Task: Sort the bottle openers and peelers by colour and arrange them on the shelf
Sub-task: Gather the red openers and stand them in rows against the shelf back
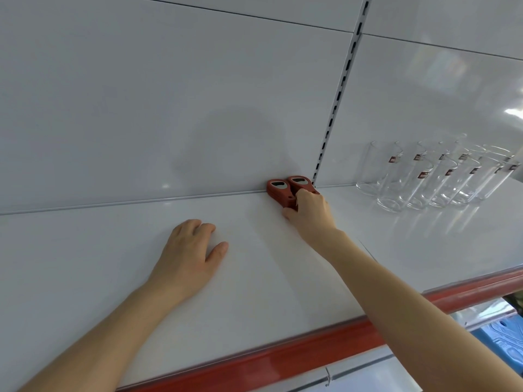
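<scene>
Back of shelf [254,278], by the upright [325,142]: two stacks of red bottle openers [278,190]. Fingers [304,195] of our right hand [310,212] curl round the rt. stack; left hand [188,250] rests relaxed. Light, stiff, prob. slippery; we'd pinch the sides.

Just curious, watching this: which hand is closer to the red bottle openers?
Right. The right hand grips the red bottle openers; the left hand rests on the shelf, apart, to their left.
</scene>
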The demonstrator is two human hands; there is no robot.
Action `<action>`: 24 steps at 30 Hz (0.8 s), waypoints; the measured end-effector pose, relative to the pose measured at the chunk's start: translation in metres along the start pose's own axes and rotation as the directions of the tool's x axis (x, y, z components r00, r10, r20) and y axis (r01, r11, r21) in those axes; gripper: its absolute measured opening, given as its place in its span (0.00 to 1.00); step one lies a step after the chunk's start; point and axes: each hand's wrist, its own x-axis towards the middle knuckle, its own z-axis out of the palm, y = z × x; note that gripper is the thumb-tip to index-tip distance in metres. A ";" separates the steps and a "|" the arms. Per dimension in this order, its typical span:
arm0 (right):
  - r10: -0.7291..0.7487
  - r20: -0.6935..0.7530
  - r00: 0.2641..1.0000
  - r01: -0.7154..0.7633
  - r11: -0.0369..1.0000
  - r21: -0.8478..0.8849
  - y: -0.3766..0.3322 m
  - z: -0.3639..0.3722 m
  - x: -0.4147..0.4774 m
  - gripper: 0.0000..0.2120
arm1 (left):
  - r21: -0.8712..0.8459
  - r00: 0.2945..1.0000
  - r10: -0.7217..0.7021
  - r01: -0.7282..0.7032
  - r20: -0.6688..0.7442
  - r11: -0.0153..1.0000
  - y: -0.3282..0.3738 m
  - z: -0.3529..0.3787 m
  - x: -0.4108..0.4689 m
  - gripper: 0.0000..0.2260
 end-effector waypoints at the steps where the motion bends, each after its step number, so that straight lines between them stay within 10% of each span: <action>1: 0.002 -0.007 1.000 -0.002 1.000 0.005 0.000 0.000 0.000 0.13 | 0.002 1.000 0.000 0.000 -0.003 1.000 -0.001 0.000 0.001 0.42; 19: 0.022 -0.027 0.999 -0.022 1.000 0.015 0.000 0.005 0.004 0.11 | 0.001 1.000 0.001 -0.001 0.012 1.000 -0.002 0.001 0.001 0.26; 24: 0.002 -0.030 1.000 -0.003 0.999 -0.040 -0.002 0.005 0.006 0.04 | -0.013 1.000 -0.010 0.010 0.011 1.000 0.002 -0.003 0.000 0.42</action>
